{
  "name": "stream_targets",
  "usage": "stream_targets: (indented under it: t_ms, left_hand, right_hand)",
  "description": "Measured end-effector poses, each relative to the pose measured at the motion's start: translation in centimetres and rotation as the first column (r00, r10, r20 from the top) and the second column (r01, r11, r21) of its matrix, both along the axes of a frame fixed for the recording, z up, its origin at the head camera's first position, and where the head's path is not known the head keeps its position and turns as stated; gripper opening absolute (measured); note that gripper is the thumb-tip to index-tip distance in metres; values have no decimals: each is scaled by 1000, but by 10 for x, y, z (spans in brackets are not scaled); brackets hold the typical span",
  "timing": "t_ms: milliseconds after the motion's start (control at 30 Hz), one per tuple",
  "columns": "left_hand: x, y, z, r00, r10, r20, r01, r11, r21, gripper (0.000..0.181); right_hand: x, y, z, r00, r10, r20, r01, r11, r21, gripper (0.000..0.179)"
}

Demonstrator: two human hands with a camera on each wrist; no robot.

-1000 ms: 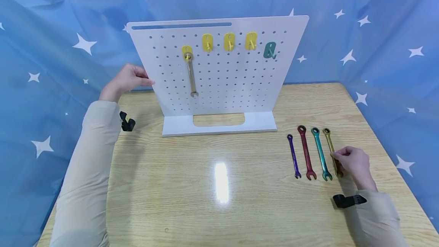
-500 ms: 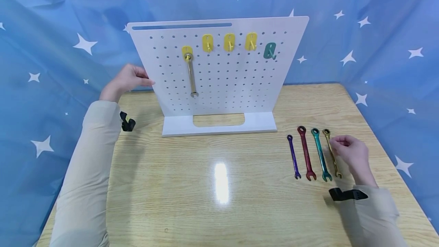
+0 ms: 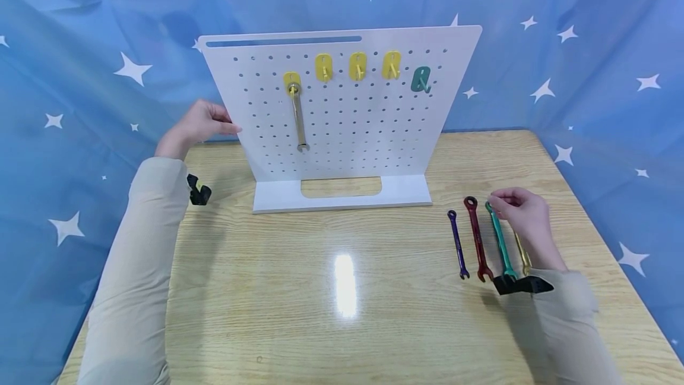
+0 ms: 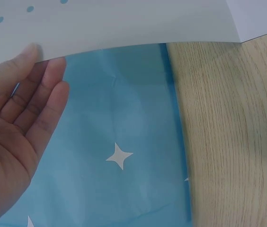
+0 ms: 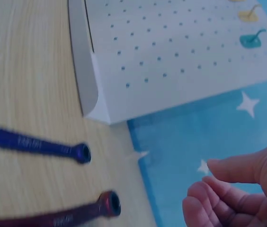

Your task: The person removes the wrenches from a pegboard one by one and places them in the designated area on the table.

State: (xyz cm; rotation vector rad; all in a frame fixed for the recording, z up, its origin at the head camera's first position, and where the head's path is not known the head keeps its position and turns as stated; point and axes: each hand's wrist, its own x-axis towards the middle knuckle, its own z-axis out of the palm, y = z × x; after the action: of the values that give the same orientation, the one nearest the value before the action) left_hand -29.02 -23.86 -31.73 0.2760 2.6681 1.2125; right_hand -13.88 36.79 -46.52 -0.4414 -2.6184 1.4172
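My left hand [image 3: 198,122] pinches the left edge of a white pegboard [image 3: 347,109], thumb on its face and fingers behind in the left wrist view. My right hand [image 3: 523,215] hovers over the ring end of a teal combination wrench [image 3: 500,237], fingers loosely bent. In the right wrist view, nothing shows between its thumb and fingers. A gold wrench [image 3: 523,257] lies partly hidden under that hand. Left of the teal one lie a red wrench [image 3: 477,239] and a purple wrench [image 3: 457,245]. A gold-toned wrench [image 3: 298,117] hangs from the pegboard's leftmost yellow hook.
Several yellow hooks [image 3: 358,66] and one green hook [image 3: 420,79] line the pegboard's upper part. Its flat foot [image 3: 406,190] stands on the wooden table [image 3: 267,290]. A blue star-patterned cloth [image 3: 588,64] hangs behind and at the sides.
My right hand has moved up and left, from beside the gold wrench to over the teal wrench's ring end. The left hand and pegboard stay put.
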Motion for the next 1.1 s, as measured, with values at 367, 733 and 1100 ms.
stream_targets:
  t_ms: [367, 733, 1100]
  left_hand:
    - [0, 0, -1, 1000, 2, 2, -2, 1000, 9, 24]
    - [0, -1, -1, 1000, -1, -2, 1, 1000, 14, 24]
    - [0, -1, -1, 1000, -3, 4, 3, 1000, 25, 24]
  right_hand:
    - [-1, -63, 56, 986, 115, -123, -135, 975, -174, 21]
    - [-16, -111, 80, 982, 158, -100, -168, 981, -93, 29]
    - [-32, -141, 93, 970, 202, -137, -221, 966, -136, 27]
